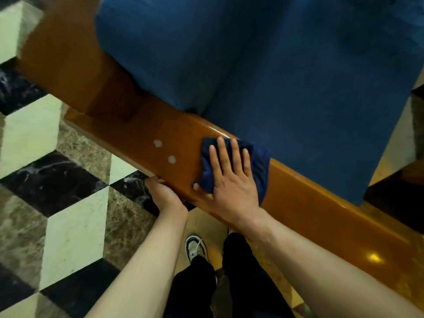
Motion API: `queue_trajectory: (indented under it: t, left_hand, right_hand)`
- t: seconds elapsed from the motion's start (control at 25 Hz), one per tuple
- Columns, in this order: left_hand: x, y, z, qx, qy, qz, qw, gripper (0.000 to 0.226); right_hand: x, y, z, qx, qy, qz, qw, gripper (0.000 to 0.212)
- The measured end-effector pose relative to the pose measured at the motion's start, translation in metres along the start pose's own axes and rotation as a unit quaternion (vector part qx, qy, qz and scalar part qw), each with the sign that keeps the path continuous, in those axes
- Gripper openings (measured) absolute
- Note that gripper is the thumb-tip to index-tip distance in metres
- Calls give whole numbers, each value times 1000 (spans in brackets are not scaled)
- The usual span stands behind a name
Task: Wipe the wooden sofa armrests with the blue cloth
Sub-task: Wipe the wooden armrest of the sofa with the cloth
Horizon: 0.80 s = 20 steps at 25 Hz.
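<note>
So from the head cam, looking straight down: the right hand (pixel 231 180) is spread flat with fingers straight, palm pressing the blue cloth (pixel 259 166) onto the top of the wooden armrest (pixel 142 134). That grip is released, not curled round anything; the cloth is just pinned under the palm and fingers, bunched up and sticking out on the right side of the hand and past the fingertips. The thumb points left and touches bare wood.

The left hand (pixel 166 193) sits lower centre of the frame, fingers curled over the near edge of the armrest, so that grip is grasping the wood itself. Fingertips are hidden under the edge, can't say how far they wrap.

The cloth is about mid-frame, roughly halfway along the armrest, which runs diagonally from upper left down to lower right. Just left of the cloth there are two small pale spots (pixel 164 151) on the glossy wood. Behind the armrest, the big blue sofa cushion (pixel 275 65) fills the upper right.

Left side of the frame is a tiled floor (pixel 57 180) in black, white and brown marble pattern. Bottom centre you can see dark trousers (pixel 241 271) and a pale sneaker (pixel 195 247).

No brands, labels or readable writing anywhere.
</note>
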<state>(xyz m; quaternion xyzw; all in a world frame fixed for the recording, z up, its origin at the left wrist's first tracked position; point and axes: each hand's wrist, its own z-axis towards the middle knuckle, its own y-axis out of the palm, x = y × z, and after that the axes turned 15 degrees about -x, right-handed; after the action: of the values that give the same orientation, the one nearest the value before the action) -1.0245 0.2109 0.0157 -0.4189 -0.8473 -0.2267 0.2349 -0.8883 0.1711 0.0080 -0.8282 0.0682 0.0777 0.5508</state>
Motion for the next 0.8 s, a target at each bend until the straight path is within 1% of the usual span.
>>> queue_trajectory:
  t: [0.12,0.2,0.32,0.44,0.48,0.52,0.6,0.72,0.8]
  left_hand:
    - [17,-14,7,0,-24,-4,1000,30]
    - [31,-24,9,2,-41,11,999,20]
    - [51,-36,12,-14,-48,-13,999,22]
    - [67,-40,22,-37,-54,-42,997,28]
    - [72,-41,27,-43,-59,-47,996,31]
    - [77,-43,34,-46,-61,-48,996,34]
    - [88,-46,45,-58,-63,-43,995,39]
    - [107,-53,53,-90,-59,-33,994,43]
    - [120,-62,60,-103,-63,-28,992,48]
  right_hand:
    - [-33,-20,53,-13,-79,-3,997,95]
    - [-50,-29,74,-23,-116,-16,993,93]
    - [-59,-25,75,-28,-147,-17,989,87]
    - [-44,-13,58,-19,-222,-57,973,86]
    - [-42,-11,58,-14,-234,-66,970,87]
    - [-43,-11,61,-9,-229,-67,971,89]
    - [-61,-17,79,-2,-176,-58,983,96]
    - [-114,-26,111,-2,-44,-18,999,108]
    - [-151,-27,120,-10,30,12,999,112]
